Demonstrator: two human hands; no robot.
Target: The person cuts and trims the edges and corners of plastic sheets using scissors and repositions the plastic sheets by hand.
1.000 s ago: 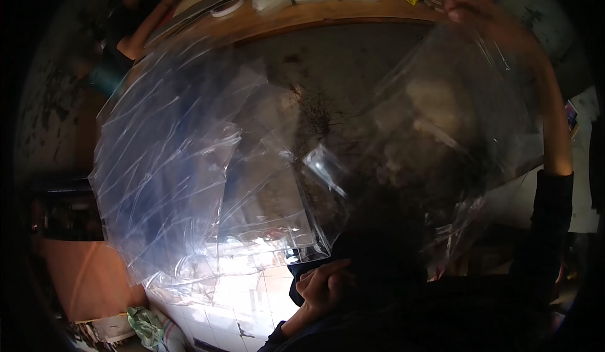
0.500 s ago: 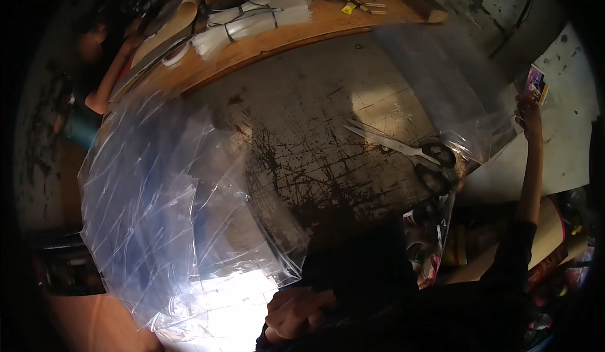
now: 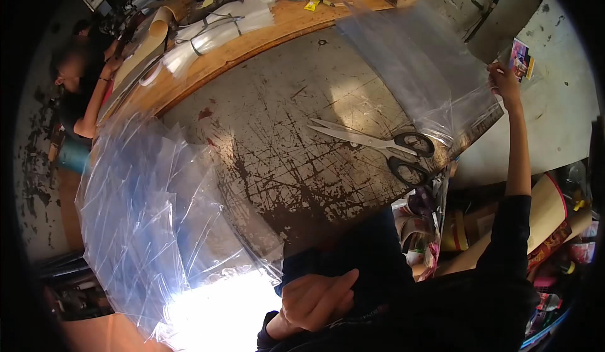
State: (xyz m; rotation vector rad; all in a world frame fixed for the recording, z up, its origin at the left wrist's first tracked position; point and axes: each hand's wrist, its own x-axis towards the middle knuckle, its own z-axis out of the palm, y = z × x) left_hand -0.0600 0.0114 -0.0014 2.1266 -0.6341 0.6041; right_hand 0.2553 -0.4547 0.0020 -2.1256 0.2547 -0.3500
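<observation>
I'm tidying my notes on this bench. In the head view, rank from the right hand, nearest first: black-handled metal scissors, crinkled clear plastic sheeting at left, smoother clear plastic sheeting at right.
1. Smoother clear plastic sheeting: right side, reaching close to the right hand.
2. Black-handled metal scissors: right of centre, handles rightward.
3. Crinkled clear plastic sheeting: far left.

White glare (image 3: pixel 220 311) burns out the lower left.

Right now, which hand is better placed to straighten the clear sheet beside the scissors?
Right, I'd judge: the right hand is at the outer edge of the clear sheet, while the left hand is low by the body, farther off.
</observation>
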